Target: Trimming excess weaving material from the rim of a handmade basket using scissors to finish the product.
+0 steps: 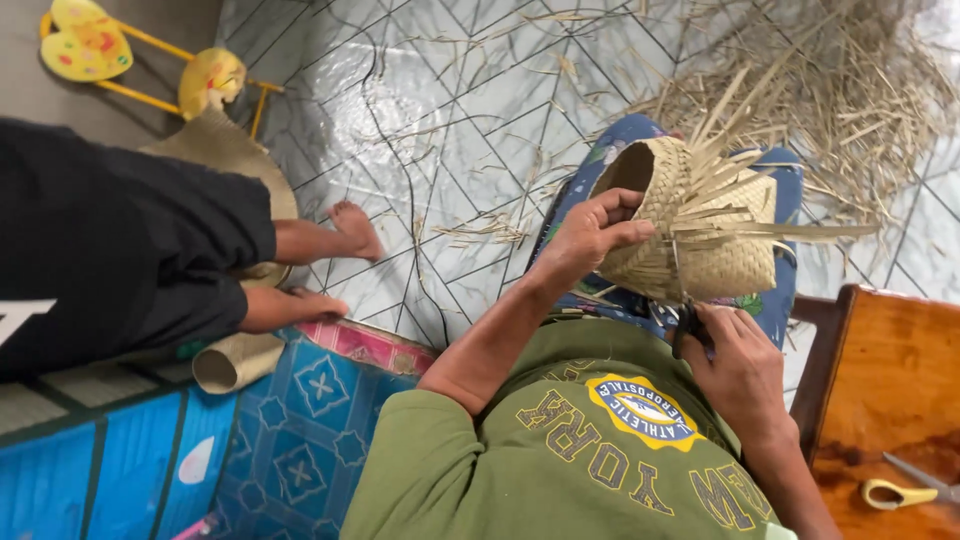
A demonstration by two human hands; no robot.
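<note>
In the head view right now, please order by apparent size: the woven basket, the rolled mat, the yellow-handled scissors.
1. woven basket, held by the left hand, looks largest.
2. rolled mat on the floor.
3. yellow-handled scissors, smallest, partly cut by the frame edge.
The basket is nearer, so its lead is unsure.

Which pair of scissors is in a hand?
The dark scissors in the right hand, trimming the woven basket. The yellow-handled scissors just lie on the wooden table, untouched.
</note>
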